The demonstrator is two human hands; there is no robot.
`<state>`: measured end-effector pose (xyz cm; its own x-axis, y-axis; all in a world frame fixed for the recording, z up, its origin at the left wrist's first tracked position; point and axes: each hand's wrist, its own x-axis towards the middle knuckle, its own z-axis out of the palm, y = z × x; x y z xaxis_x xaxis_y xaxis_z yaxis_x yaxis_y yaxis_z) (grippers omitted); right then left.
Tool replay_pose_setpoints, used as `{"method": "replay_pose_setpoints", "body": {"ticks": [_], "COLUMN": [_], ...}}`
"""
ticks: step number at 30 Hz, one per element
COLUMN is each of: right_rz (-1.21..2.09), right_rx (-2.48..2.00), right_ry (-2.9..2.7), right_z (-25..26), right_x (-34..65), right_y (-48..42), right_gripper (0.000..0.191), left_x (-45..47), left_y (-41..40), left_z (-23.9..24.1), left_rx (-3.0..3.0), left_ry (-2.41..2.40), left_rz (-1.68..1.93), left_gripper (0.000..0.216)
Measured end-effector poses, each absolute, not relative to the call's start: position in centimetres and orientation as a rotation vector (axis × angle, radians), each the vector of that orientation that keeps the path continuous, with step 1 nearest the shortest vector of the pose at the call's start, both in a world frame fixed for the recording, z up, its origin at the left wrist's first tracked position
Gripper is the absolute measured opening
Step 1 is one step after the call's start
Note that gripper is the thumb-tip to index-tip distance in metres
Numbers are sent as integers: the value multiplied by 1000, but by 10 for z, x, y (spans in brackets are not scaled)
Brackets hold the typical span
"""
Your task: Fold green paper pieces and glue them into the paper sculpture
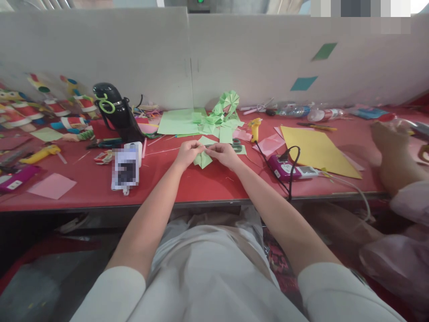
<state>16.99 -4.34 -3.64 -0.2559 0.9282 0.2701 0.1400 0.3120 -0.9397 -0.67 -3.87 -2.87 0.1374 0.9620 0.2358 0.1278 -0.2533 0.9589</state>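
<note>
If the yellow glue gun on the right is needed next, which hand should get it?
Probably the right hand: the yellow glue gun is beyond it, on that side. The left hand is farther off. Both pinch the green paper, so the right would have to let go first.

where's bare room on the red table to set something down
On the red table, the near strip below the folded green paper looks mostly bare; a smaller gap lies between the left pink sheet and the phone. Behind the left hand and right hand it's crowded: green sheets, yellow glue gun.
</note>
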Motion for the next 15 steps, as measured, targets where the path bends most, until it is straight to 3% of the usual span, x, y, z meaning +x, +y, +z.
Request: {"method": "replay_pose_setpoints", "body": {"ticks": [15], "right_rz": [1128], "right_rx": [-1032], "right_ry": [-1554], "right_z": [-36], "right_x": [167], "right_y": [-42], "right_gripper": [34], "left_x": [-10], "left_y": [-33], "left_z": [-33], "left_rx": [1683], "left_ry": [1173], "left_rz": [1319], "left_gripper": [17]}}
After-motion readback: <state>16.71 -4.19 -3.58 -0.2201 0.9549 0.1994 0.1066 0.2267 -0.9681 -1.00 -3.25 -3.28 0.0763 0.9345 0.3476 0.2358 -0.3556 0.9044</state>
